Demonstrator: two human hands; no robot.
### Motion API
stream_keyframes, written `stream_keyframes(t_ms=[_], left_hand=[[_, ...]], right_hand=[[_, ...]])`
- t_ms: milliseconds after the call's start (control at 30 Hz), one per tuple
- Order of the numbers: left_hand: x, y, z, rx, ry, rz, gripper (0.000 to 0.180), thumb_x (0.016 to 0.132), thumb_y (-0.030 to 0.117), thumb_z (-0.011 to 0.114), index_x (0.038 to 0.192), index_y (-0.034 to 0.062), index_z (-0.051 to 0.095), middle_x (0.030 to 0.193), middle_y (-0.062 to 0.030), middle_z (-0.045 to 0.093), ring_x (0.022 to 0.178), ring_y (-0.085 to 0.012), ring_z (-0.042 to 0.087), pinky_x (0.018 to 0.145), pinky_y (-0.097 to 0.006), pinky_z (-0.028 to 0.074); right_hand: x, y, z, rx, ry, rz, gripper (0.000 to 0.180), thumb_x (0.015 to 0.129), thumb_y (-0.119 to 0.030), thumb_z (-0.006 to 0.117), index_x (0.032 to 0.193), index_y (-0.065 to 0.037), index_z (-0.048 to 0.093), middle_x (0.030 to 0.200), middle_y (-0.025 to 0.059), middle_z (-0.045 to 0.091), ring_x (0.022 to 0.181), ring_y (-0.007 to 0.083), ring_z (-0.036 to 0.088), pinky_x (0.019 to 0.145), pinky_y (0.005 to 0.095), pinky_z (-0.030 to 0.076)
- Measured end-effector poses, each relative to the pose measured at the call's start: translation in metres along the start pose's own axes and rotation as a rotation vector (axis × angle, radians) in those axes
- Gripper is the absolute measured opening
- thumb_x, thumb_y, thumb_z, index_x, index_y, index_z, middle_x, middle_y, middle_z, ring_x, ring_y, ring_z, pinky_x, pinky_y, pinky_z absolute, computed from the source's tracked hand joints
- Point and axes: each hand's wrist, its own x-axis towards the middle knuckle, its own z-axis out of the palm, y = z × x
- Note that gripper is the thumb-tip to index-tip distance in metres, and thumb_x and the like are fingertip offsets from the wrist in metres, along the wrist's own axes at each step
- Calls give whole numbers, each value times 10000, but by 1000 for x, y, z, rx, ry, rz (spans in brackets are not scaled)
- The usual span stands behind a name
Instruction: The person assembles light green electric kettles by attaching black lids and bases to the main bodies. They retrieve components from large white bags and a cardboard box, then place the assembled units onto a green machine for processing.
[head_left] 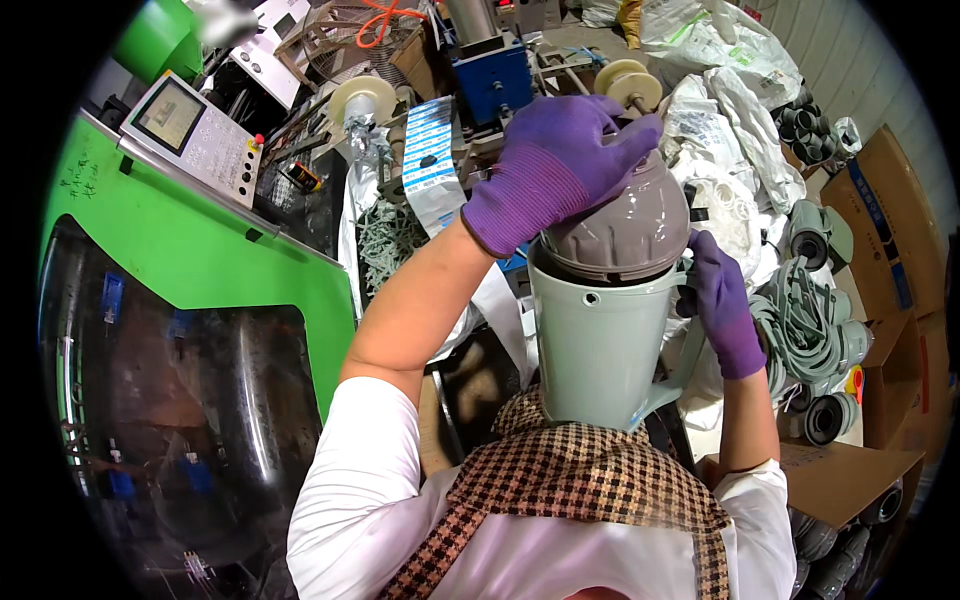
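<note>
A pale green plastic canister (600,345) with a side handle stands upright against my checked apron. Sitting in its mouth is a glossy grey-brown dome-shaped part (625,225) with a ribbed lower edge. My left hand (575,160), in a purple knit glove, is closed over the dome's top; its fingertips are partly hidden. At the canister's right rim, my purple-gloved right hand (722,295) is wrapped round the upper end of the handle. Some dark part shows beside those fingers, too covered to name.
To the left, a green machine (200,270) has a dark clear cover and a control panel (190,135). White sacks (715,130), coiled grey-green hoses (805,325) and cardboard boxes (890,235) fill the right. A label roll strip (430,150) hangs ahead, near a blue device (490,85).
</note>
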Motion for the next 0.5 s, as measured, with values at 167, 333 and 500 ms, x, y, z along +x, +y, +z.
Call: stream_keyframes(t_ms=[167,333,500], left_hand=[[4,35,15,20,-115,-108,381,941,452,589,987,107,744,797,-133,702,684,-334,666,634,-372,523],[-1,51,25,211,-229,-80,376,929,452,590,1007,122,752,794,-138,703,713,-344,672,663,-396,531],[-26,57,55,74,-70,-283,373,922,453,597,1018,129,756,822,-156,709,752,-345,683,688,-400,536]], right_hand=[[-1,-9,-36,-119,-48,-84,531,1052,-423,361,1343,-30,569,705,-14,415,574,75,427,556,234,389],[-5,-5,-60,-93,-224,223,440,1030,-242,358,1327,6,569,999,160,676,908,227,649,832,325,502],[-5,35,-60,-129,-247,-51,417,1028,-220,368,1294,25,576,1091,203,692,1042,280,655,932,359,484]])
